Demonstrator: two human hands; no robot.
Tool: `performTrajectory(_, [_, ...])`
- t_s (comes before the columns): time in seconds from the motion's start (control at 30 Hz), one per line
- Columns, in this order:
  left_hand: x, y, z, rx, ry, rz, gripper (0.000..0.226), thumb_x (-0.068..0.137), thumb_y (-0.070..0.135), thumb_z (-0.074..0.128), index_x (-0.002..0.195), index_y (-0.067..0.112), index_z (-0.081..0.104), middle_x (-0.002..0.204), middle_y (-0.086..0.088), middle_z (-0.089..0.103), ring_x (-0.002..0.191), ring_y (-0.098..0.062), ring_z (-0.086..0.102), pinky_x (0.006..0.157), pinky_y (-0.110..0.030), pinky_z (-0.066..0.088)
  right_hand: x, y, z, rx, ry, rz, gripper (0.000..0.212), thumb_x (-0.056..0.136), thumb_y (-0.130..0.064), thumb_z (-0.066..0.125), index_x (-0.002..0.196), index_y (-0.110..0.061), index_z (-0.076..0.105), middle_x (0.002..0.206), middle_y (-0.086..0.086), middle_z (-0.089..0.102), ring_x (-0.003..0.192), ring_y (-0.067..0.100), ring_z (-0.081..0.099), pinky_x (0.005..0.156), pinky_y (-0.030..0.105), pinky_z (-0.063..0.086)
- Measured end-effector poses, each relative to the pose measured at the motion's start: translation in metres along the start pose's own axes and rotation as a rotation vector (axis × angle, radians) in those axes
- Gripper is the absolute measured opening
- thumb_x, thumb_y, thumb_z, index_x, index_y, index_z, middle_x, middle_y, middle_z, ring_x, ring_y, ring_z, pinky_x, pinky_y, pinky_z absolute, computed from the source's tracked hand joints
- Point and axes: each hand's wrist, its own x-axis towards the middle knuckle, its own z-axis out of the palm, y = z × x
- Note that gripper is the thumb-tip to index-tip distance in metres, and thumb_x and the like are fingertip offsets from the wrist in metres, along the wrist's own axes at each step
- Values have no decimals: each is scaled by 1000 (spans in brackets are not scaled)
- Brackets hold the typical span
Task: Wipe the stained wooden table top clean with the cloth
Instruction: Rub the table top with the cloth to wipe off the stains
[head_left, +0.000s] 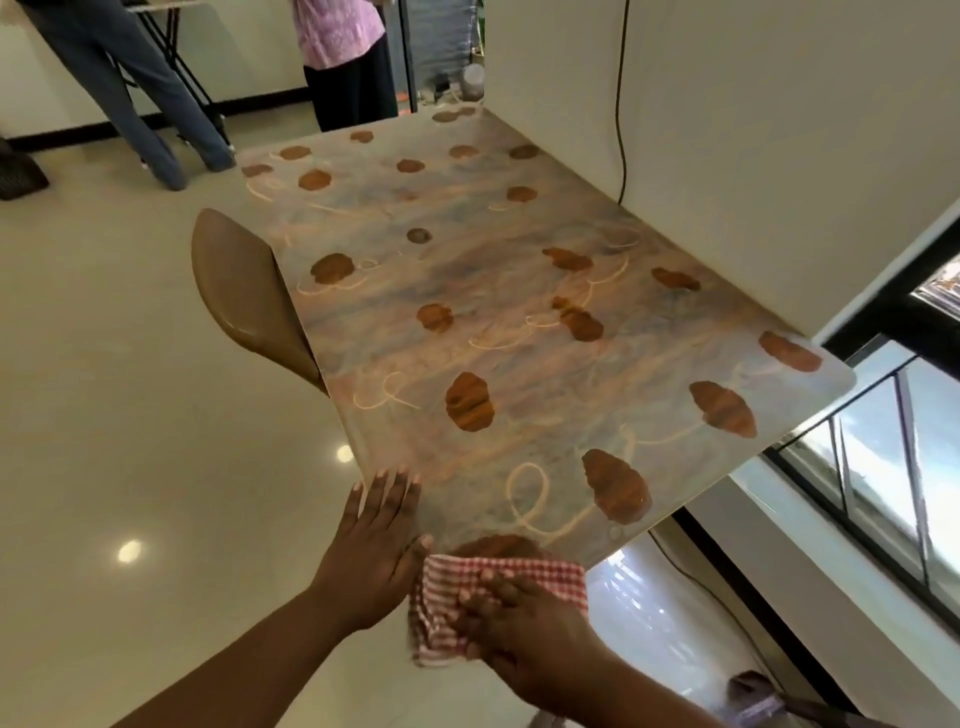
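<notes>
Seen from the head camera, the right hand (511, 618) presses a red-checked cloth (457, 603) flat onto the near edge of the wooden table top (519, 364), fingers spread over the fabric rather than bunched around it. Part of the cloth hangs off the near edge. The left hand (374, 540) lies open just left of the cloth, fingers straight, bracing on the table's near left corner. A brown stain (493, 545) peeks out just beyond the cloth; many more brown blotches, such as the one nearby to the right (615, 486), and pale looping smears cover the surface out to the far end. Judged from this, wiping has barely begun. Good practice would be to keep the palm weight on the cloth, work in overlapping strokes from near to far, and refold to a clean face as it soils. A brown chair (244, 296) sits tucked at the left edge.
</notes>
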Motion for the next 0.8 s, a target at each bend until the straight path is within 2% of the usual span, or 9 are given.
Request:
performTrajectory(0.13, [1, 12, -2, 41, -9, -15, 75, 94, 57, 0, 153, 11, 6, 159, -9, -4, 146, -33, -11, 116, -40, -13, 6, 40, -11, 61, 21, 7, 37, 86, -40, 59, 123, -35, 62, 127, -10, 61, 121, 17, 55, 100, 39, 42])
performTrajectory(0.23, [5, 18, -8, 60, -41, -30, 71, 96, 51, 9, 152, 7, 15, 159, -14, 6, 146, -38, 0, 116, -42, -9, 37, 26, -3, 167, -69, 124, 47, 99, -43, 30, 145, -32, 33, 153, -4, 31, 144, 22, 15, 113, 34, -1])
performTrajectory(0.3, [9, 22, -9, 53, -32, -65, 72, 95, 49, 12, 152, 6, 17, 158, -14, 9, 146, -37, 4, 117, -42, -11, 52, 9, 10, 147, -60, 117, 55, 96, -46, 16, 148, -32, 22, 157, -3, 18, 145, 25, 2, 109, 37, -15])
performTrajectory(0.37, [13, 24, -5, 54, -19, -85, 75, 91, 54, 3, 152, 11, 2, 158, -9, -7, 147, -31, -10, 117, -41, -19, 53, -1, 12, 144, -109, 59, 61, 90, -49, 10, 147, -32, 26, 157, -4, 13, 145, 28, 0, 107, 40, -22])
performTrajectory(0.43, [17, 24, 0, 57, -13, -81, 75, 89, 55, -1, 151, 13, -4, 157, -7, -12, 147, -30, -14, 116, -40, -20, 41, 3, 11, 104, -125, -24, 57, 92, -50, 15, 143, -34, 36, 154, -5, 25, 145, 27, 10, 109, 43, -17])
performTrajectory(0.53, [20, 29, 4, 21, -5, -99, 74, 92, 58, 1, 151, 14, -3, 158, -7, -10, 147, -28, -14, 116, -39, -18, 9, 25, 4, -37, -120, -64, 41, 93, -55, 28, 124, -49, 54, 131, -22, 55, 128, 15, 47, 107, 42, 29])
performTrajectory(0.6, [18, 30, 8, 8, -6, -105, 74, 92, 61, -1, 151, 17, -7, 157, -4, -14, 146, -25, -18, 116, -37, -20, -7, 50, -3, -8, -134, -52, 38, 93, -56, 31, 122, -51, 55, 129, -24, 55, 125, 12, 50, 102, 41, 38])
performTrajectory(0.7, [15, 32, 12, 15, -23, -100, 72, 93, 62, -1, 150, 19, -9, 157, -5, -15, 146, -26, -18, 116, -38, -19, -8, 90, -14, 36, -185, -78, 46, 96, -56, 23, 135, -45, 44, 145, -19, 36, 140, 14, 22, 113, 40, 12])
performTrajectory(0.8, [15, 33, 11, 23, -34, -103, 71, 94, 61, 1, 151, 18, -6, 158, -6, -12, 147, -28, -15, 116, -38, -17, 15, 95, -13, 122, -107, -13, 55, 93, -61, 10, 142, -46, 29, 151, -21, 17, 141, 6, -9, 111, 27, -13])
